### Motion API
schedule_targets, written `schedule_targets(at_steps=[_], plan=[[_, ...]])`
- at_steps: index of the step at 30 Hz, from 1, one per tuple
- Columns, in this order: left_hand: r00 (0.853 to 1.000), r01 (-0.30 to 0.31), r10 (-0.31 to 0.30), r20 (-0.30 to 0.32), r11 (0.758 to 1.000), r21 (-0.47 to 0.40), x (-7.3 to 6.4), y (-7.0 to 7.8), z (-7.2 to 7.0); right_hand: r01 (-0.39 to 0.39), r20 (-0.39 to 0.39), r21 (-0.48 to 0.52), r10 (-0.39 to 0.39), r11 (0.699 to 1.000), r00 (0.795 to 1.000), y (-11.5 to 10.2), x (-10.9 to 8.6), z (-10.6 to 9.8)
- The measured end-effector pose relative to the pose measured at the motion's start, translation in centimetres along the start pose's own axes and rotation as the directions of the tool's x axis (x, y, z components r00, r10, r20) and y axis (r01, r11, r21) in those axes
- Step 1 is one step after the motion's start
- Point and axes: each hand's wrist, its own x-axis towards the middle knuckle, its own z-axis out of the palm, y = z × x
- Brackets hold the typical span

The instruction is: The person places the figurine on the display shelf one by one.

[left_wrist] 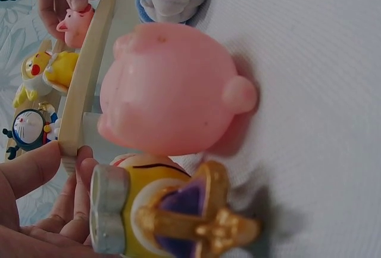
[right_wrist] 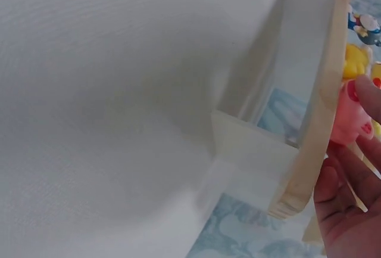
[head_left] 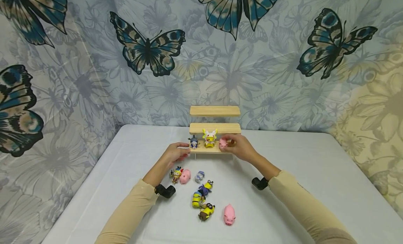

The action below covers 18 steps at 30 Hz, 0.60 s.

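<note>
The table [head_left: 292, 209] is white. Behind the table is a pale blue wall [head_left: 277, 113] with big gray flowers [head_left: 234, 81]. A first butterfly [head_left: 147, 51] is above the table's back edge, a little to the left. A second butterfly [head_left: 241, 6] is high over the table's back edge. A third butterfly [head_left: 341, 45] is above the table on the right. A fourth butterfly [head_left: 37, 13] and a fifth butterfly [head_left: 19, 113] are left of the table, one over the other. All five are blue, tan and black. Yellow flowers [head_left: 390, 100] are right of the table.

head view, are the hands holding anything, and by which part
The right hand pinches a pink pig by its body; the left hand grips the lowest shelf by its left end.
</note>
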Motion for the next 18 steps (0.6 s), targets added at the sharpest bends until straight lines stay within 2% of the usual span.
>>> schedule_targets(at_steps=[9,18], plan=[[1.0,-0.023,0.023,0.008,1.0,-0.012,0.2,-0.2,-0.1,0.0,0.0,-0.003,0.0,1.0,1.0,0.0,-0.1,0.0],[1.0,-0.019,0.019,0.016,1.0,-0.01,0.1,0.0,-0.1,-0.02,-0.049,-0.015,0.019,1.0,0.999,-0.1,-1.7,-1.5]])
